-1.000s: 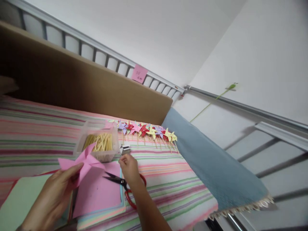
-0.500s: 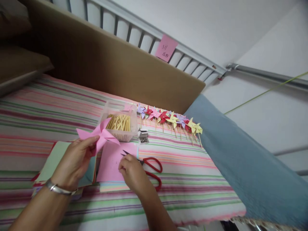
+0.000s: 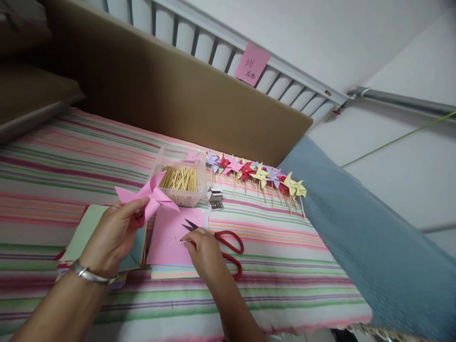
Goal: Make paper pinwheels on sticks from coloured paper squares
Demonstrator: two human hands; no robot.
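My left hand (image 3: 116, 232), with a metal bangle at the wrist, is closed on a folded pink paper pinwheel (image 3: 154, 194), thumb on top and blades spread. My right hand (image 3: 204, 249) pinches a small silvery pin (image 3: 182, 241) between thumb and fingertips, just over the pink paper sheets (image 3: 162, 244); its exact shape is too small to tell. Small dark specks dot the top sheet. Scissors (image 3: 231, 240) with red handles lie partly under my right hand, blades pointing left. Beneath my left hand is a stack of coloured paper (image 3: 83, 232), green on top.
A clear plastic box (image 3: 201, 178) of wooden sticks stands behind the sheets. Beside it is a small open box (image 3: 215, 199) of metal bits. Several finished pinwheels (image 3: 261, 175) line the back right. A brown board (image 3: 171, 90) rises behind the striped cloth (image 3: 285, 289).
My right hand has lifted slightly and shifted right, and a silvery pin now shows at its fingertips. My left hand keeps holding the pinwheel. The whole view has shifted slightly.
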